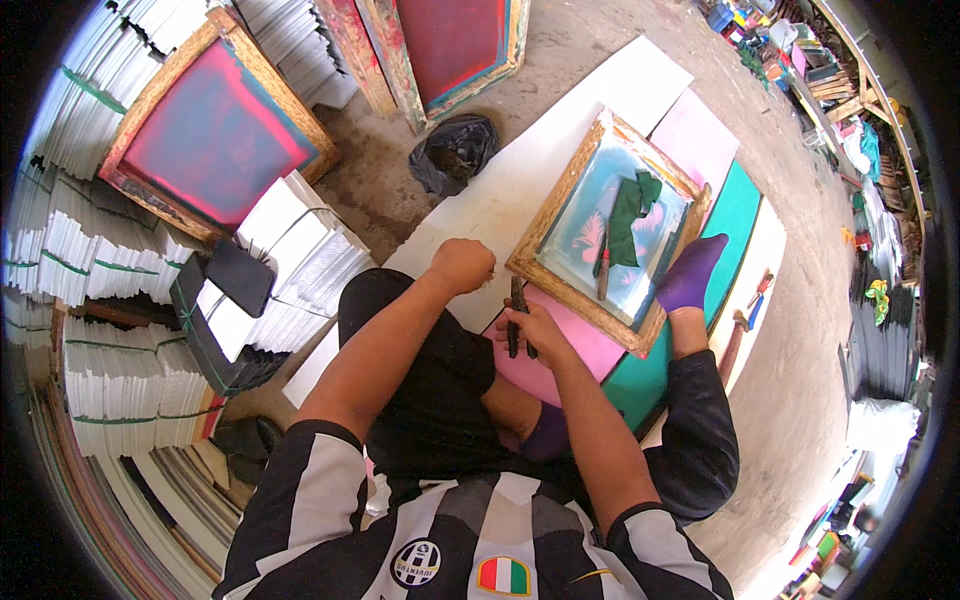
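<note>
My right hand [532,330] is wrapped round a pair of dark pliers [517,300], whose jaws point away from me. To its left, my left hand [464,266] is closed with the knuckles up; a small pale bit may show under its fingers, too small to name. Just beyond my right hand, a wooden-framed printing screen [535,248] lies tilted across the sheets. On its blue-white mesh rest a folded dark green cloth [628,222] and a slim tool with a dark red and brown handle [603,272]. My foot in a purple sock [692,270] touches the frame's right side.
White [590,100], pink [575,350] and green [735,215] sheets lie beneath the screen. A hammer [738,335] and a screwdriver [763,290] lie at right. Another framed screen [215,130], a black plastic bag [452,155] and bundled white stacks [300,250] stand at left.
</note>
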The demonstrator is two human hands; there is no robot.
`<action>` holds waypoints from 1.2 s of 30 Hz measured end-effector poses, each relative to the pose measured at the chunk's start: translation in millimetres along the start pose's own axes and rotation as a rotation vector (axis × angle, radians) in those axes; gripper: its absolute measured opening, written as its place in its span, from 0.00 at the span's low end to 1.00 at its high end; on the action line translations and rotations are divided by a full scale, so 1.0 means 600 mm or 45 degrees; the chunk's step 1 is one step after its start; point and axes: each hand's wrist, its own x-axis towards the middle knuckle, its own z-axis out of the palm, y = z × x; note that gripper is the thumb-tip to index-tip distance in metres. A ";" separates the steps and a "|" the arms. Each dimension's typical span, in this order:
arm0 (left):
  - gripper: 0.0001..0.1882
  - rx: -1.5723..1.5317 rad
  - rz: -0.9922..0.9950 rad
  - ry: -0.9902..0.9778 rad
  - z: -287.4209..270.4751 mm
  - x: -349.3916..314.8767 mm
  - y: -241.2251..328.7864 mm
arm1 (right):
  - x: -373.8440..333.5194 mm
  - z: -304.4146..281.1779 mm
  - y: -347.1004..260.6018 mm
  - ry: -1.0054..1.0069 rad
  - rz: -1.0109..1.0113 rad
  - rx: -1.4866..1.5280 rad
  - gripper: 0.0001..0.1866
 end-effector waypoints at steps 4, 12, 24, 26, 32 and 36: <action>0.13 0.016 -0.081 -0.086 0.018 0.009 -0.014 | -0.004 -0.024 -0.016 0.068 0.081 0.080 0.18; 0.18 0.003 -0.061 -0.156 0.017 0.005 -0.014 | -0.004 -0.050 -0.042 0.111 0.139 0.040 0.20; 0.17 -0.035 -0.061 -0.177 -0.001 0.001 -0.004 | 0.014 -0.042 -0.052 0.220 0.163 -0.062 0.15; 0.18 -0.060 -0.035 -0.151 0.004 0.004 -0.007 | 0.013 -0.033 -0.051 0.288 0.130 -0.142 0.13; 0.20 -0.097 0.023 -0.154 0.007 0.008 -0.003 | 0.026 -0.005 -0.036 0.538 0.066 -0.270 0.11; 0.20 -0.092 0.050 -0.145 0.010 0.009 -0.003 | 0.033 -0.003 -0.024 0.564 0.009 -0.302 0.15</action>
